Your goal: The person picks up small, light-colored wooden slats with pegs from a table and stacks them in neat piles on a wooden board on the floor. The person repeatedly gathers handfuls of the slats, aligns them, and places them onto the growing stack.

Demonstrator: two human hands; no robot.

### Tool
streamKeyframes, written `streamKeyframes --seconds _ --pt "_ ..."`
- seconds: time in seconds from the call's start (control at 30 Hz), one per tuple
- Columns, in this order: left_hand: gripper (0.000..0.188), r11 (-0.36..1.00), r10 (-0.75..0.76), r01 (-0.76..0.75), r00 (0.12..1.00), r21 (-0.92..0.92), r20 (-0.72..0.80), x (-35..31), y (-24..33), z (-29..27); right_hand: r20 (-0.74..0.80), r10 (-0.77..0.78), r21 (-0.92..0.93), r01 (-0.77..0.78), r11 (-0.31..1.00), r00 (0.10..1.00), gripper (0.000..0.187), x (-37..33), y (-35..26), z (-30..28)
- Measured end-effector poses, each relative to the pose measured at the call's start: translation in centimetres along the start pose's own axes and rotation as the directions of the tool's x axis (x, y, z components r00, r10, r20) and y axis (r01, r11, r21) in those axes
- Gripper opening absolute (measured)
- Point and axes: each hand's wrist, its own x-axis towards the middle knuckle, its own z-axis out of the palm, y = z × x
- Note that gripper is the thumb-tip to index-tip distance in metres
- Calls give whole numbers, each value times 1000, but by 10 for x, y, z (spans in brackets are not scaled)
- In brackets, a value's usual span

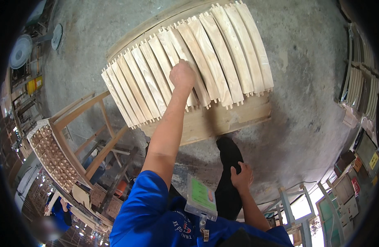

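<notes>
A row of pale wooden slats [216, 57], slightly curved and with small round tenons at their ends, lies side by side on a wide wooden board [239, 119] on the floor. My left hand [183, 76] reaches to the middle of the row and is closed on one wooden slat [180, 45]; its fingertips are partly hidden behind the back of the hand. Down by my thigh, my right hand [242, 177] holds nothing, and its fingers are apart.
To the left stands a wooden frame rack [96, 115] beside a stack of pieces with round ends [51, 158]. Grey metal frames [296, 206] are at the lower right, and more slats [358, 88] along the right edge. Another person [59, 214] is at the lower left.
</notes>
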Motion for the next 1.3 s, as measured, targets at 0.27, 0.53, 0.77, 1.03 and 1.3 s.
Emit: streamKeyframes --seconds 0.27,0.53,0.77,1.03,1.3 --pt "30 998 26 -27 1000 55 14 -7 0 10 42 16 19 -17 1000 999 55 1 4 3" --pt "38 987 -126 125 992 -96 -2 5 -3 18 10 -13 -4 13 1000 1000 54 1 3 3" --pt "38 804 -115 189 980 -564 165 22 -35 20 34 34 -28 -33 999 999 50 2 4 3" --pt "42 992 -35 57 981 -112 189 26 -20 -5 17 -22 5 22 1000 1000 49 4 3 4" --pt "57 999 45 -44 999 -31 27 6 14 7 -43 -56 1 56 998 998 48 1 -3 2"
